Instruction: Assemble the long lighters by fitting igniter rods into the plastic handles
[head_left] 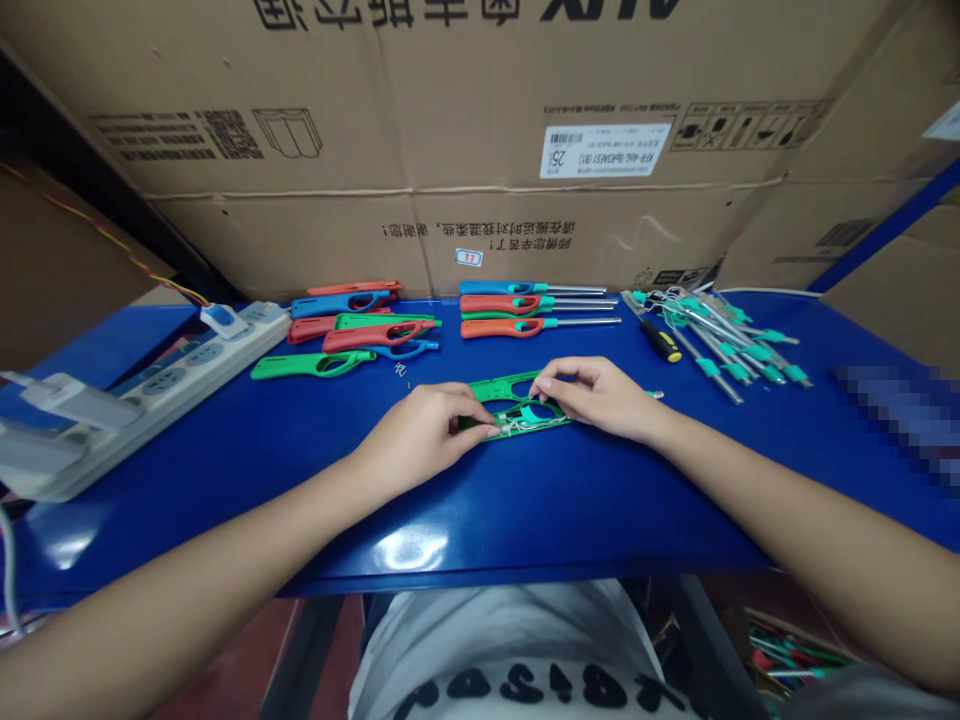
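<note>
An opened green lighter casing [491, 388] lies on the blue table in front of me, its two halves side by side. In the nearer half sit a teal trigger piece [534, 414] and thin white wires [517, 428]. My left hand [427, 428] is closed at that half's left end, thumb and index finger pinching it by the wires. Above the trigger area, my right hand [604, 398] has its thumb and index finger pinched together. What they hold, if anything, is too small to tell. A metal tip [655, 394] shows beyond the right hand.
Several coloured lighter casings [322, 366] lie back left. Assembled lighters with metal tubes [581, 322] line the back middle. A screwdriver [660, 342] rests beside a pile of metal tubes [724, 345]. A power strip [172, 380] stands left; a cardboard wall [420, 130] closes the back.
</note>
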